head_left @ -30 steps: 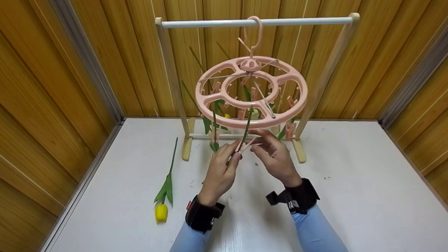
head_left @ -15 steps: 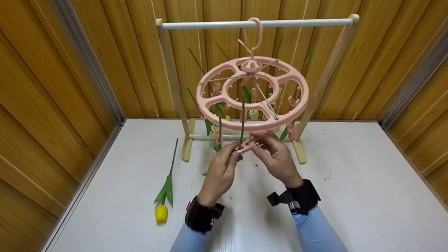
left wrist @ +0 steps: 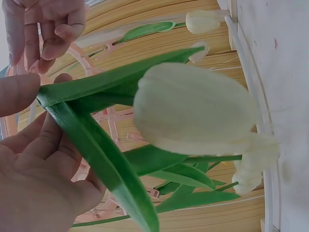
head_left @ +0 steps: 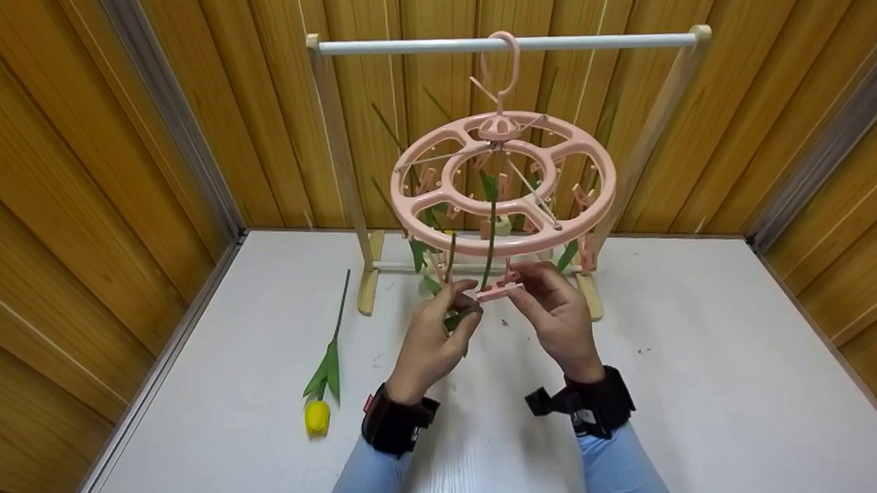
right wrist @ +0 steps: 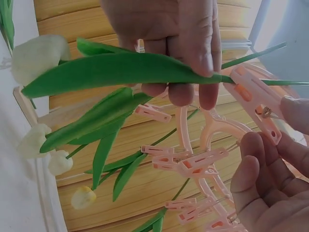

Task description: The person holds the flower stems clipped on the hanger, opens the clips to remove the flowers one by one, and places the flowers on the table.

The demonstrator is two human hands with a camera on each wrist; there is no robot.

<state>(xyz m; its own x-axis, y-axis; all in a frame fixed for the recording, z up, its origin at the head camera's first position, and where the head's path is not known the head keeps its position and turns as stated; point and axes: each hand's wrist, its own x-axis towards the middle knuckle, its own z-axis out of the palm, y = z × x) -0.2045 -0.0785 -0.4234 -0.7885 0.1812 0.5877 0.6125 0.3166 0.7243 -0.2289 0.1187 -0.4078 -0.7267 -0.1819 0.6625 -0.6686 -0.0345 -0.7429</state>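
In the head view, both hands meet below the front rim of a pink round clip hanger (head_left: 438, 235). With thumb and fingers, my left hand (head_left: 431, 345) holds a white artificial tulip (left wrist: 193, 111) where its green leaves join the stem. The bloom points down and the stem rises past the hanger's rim. My right hand (head_left: 564, 330) pinches the handle end of a pink clothespin (right wrist: 253, 101). That clothespin's tip lies across the tulip's stem, just above the left fingers in the right wrist view.
A yellow tulip (head_left: 317, 418) lies on the white table (head_left: 218, 400) at the left. Behind the hands, several tulips hang from other clips. The hanger hooks over a white bar (head_left: 402, 47) on a wooden stand (head_left: 367, 293). Wood-patterned walls enclose the table.
The clothespin has tipped from slanted to nearly level and now lies across the stem. My left fingers have loosened and drawn slightly away from it. The hanger has swung slightly right.
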